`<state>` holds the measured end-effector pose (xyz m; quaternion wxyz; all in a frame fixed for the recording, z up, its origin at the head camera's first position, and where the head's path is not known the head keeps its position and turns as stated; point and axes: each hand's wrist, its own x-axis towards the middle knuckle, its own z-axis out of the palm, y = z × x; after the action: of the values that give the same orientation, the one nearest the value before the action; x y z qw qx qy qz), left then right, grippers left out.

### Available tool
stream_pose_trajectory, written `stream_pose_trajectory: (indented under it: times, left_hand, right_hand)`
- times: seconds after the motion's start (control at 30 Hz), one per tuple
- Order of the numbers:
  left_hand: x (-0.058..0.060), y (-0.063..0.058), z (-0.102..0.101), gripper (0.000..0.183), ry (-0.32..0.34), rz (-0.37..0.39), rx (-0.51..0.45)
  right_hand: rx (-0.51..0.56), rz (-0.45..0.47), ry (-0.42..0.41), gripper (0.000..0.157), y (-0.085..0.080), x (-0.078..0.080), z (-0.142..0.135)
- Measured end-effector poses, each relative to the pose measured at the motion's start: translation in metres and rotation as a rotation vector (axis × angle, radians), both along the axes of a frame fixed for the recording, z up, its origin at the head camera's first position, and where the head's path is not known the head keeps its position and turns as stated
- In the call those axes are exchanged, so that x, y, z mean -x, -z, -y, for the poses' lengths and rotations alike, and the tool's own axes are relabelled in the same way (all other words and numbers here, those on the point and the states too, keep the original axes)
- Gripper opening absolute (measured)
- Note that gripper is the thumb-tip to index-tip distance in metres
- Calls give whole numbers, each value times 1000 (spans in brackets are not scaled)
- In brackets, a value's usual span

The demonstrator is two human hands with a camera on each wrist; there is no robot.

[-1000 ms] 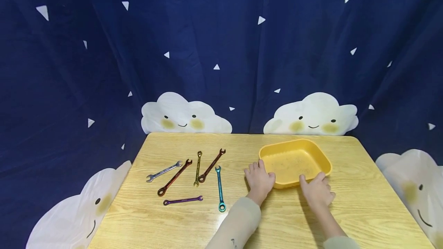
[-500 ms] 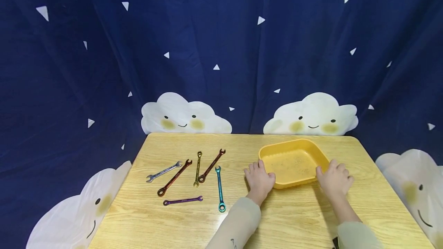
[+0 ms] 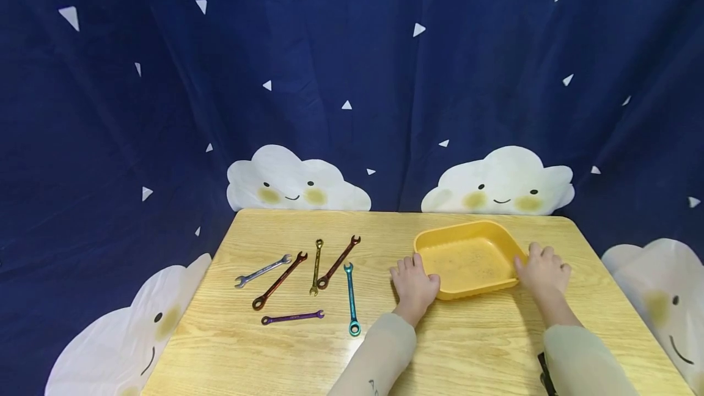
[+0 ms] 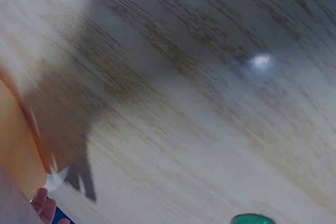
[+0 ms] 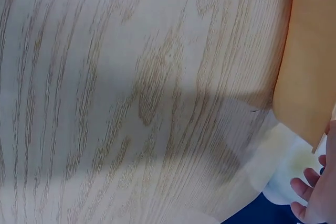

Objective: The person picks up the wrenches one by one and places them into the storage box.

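A yellow rectangular plastic bin (image 3: 464, 264) sits on the right half of the wooden table, its inside bare but for small dark specks. My left hand (image 3: 415, 286) holds its near left corner, thumb at the front rim and fingers along the left side. At the right corner, my right hand (image 3: 543, 271) grips the rim, thumb on the inner side and fingers outside. Both wrist views show the bin's wall, orange-tinted in the left wrist view (image 4: 16, 145) and the right wrist view (image 5: 307, 51), with fingertips below it.
Several wrenches lie left of the bin: teal (image 3: 352, 301), purple (image 3: 293, 318), dark red (image 3: 338, 263), yellow (image 3: 316, 267), red (image 3: 279, 282) and silver (image 3: 263, 271). A navy curtain (image 3: 330, 47) with white clouds hangs behind the wooden table (image 3: 385, 353).
My right hand has shifted right along the bin's front rim to its right corner. The left hand keeps its place at the left corner, and the wrenches lie as before.
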<state>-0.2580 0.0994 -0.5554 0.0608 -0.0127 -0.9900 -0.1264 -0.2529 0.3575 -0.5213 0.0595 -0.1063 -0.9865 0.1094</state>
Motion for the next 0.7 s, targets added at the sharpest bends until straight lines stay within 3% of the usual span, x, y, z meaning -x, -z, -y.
stream_pose_trajectory:
  times: [0.33,0.7]
  left_hand:
    - [1,3,-1,36,1,-15,-14]
    - [0,1,2,38,4,-25,-6]
  right_hand:
    - [21,131,-19,60,0,3,-9]
    - [55,246,-24,47,-1,5,-8]
